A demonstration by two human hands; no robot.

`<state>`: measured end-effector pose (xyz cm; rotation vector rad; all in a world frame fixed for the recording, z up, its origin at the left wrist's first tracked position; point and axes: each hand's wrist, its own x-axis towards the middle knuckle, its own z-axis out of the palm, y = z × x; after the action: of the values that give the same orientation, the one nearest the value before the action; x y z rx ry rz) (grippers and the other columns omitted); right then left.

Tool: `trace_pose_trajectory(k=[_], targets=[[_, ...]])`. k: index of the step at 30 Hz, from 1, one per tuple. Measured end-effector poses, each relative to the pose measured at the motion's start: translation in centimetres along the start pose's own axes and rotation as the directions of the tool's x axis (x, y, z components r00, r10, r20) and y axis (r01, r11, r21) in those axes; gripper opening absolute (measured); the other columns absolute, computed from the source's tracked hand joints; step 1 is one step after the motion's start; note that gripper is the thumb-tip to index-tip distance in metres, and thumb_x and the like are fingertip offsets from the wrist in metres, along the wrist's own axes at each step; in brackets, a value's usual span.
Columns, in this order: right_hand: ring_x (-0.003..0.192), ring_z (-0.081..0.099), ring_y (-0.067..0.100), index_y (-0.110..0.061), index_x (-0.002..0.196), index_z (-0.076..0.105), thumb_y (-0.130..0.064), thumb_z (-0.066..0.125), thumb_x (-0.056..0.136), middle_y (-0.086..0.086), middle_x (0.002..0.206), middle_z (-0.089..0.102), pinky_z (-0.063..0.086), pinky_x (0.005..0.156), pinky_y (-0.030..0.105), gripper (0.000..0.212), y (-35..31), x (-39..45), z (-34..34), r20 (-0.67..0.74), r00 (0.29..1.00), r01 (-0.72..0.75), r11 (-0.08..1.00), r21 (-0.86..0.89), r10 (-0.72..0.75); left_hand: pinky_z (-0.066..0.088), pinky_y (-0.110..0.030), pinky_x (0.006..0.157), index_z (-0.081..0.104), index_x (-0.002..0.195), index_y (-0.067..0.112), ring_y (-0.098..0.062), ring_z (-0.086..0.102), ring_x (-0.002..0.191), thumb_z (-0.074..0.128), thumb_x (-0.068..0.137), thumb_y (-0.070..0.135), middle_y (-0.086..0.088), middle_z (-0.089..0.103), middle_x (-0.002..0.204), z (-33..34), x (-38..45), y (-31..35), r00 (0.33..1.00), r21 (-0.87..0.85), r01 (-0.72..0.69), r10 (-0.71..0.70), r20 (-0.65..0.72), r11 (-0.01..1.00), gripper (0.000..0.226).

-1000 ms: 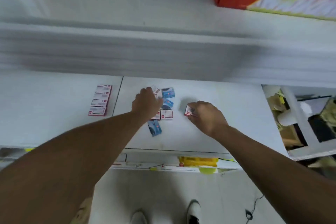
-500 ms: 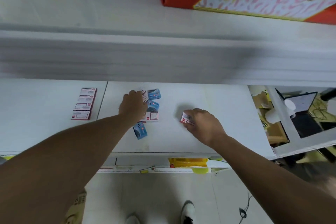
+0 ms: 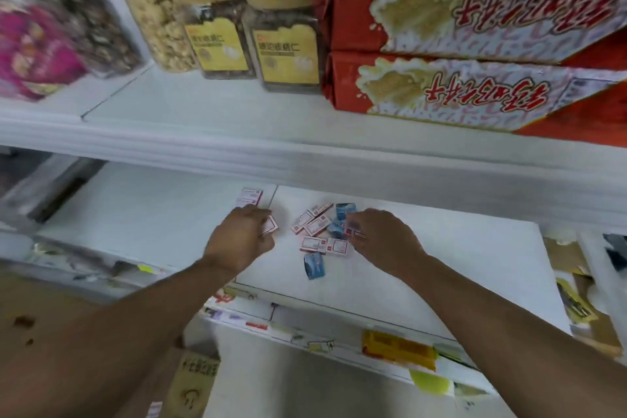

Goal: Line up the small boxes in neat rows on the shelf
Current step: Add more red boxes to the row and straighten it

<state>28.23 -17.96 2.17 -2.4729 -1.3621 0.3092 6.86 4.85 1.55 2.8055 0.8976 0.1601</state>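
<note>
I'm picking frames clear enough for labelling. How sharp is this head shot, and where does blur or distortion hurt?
Head view: the small boxes and both hands, left and right, are readable but soft; the jars and bags on the upper shelf smear with motion blur, worst at far left; wide-angle bending curves the shelf edges; lighting is even, no harsh glare.

small boxes [image 3: 316, 224] white with red edging, some blue; shelf [image 3: 424, 265] white; cartons [image 3: 475, 85] red.

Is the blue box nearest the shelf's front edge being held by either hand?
No. That blue box lies alone on the shelf, between the left hand and right hand, touching neither.
</note>
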Motion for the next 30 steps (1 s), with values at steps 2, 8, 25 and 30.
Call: trace_pose_trajectory(k=[2, 8, 25, 30], targets=[[0.102, 0.066, 0.018, -0.035, 0.125, 0.065, -0.043, 0.063, 0.095, -0.008, 0.122, 0.069, 0.058, 0.085, 0.035, 0.031, -1.4, 0.2, 0.9, 0.009, 0.998, 0.057, 0.996, 0.064, -0.057, 0.055, -0.035, 0.068, 0.065, 0.104, 0.026, -0.026, 0.058, 0.091, 0.066, 0.077, 0.031, 0.000, 0.062, 0.099, -1.1, -3.0, -1.3, 1.000, 0.043, 0.022, -0.021, -0.021, 0.999, 0.027], [0.122, 0.064, 0.019, -0.027, 0.144, 0.060, -0.035, 0.070, 0.097, -0.001, 0.137, 0.067, 0.051, 0.100, 0.031, 0.049, -6.6, 0.2, 2.8, 0.070, 0.978, 0.183, 0.972, 0.147, -0.194, 0.035, -0.030, 0.058, 0.042, 0.084, 0.033, -0.026, 0.056, 0.077, 0.065, 0.075, 0.029, 0.009, 0.041, 0.080, -4.2, -10.7, -5.2, 0.995, 0.120, 0.097, -0.099, 0.010, 0.988, 0.025], [0.120, 0.061, 0.025, -0.024, 0.143, 0.060, -0.033, 0.064, 0.098, 0.004, 0.129, 0.066, 0.053, 0.096, 0.038, 0.046, -23.6, -4.3, 6.4, 0.211, 0.958, 0.214, 0.974, -0.068, -0.196, 0.058, -0.042, 0.089, 0.057, 0.145, 0.035, -0.019, 0.057, 0.109, 0.065, 0.089, 0.039, 0.007, 0.065, 0.119, -4.6, -23.9, -19.6, 0.982, 0.038, 0.172, -0.174, 0.067, 0.984, 0.056], [0.111, 0.065, 0.025, -0.026, 0.137, 0.064, -0.034, 0.068, 0.095, 0.004, 0.122, 0.069, 0.057, 0.089, 0.039, 0.043, -27.3, -6.5, 7.6, 0.198, 0.969, 0.172, 0.980, -0.101, -0.149, 0.055, -0.042, 0.092, 0.057, 0.148, 0.033, -0.020, 0.058, 0.113, 0.065, 0.091, 0.042, 0.004, 0.065, 0.128, -4.2, -24.9, -22.4, 0.977, -0.046, 0.191, -0.185, 0.104, 0.981, 0.058]])
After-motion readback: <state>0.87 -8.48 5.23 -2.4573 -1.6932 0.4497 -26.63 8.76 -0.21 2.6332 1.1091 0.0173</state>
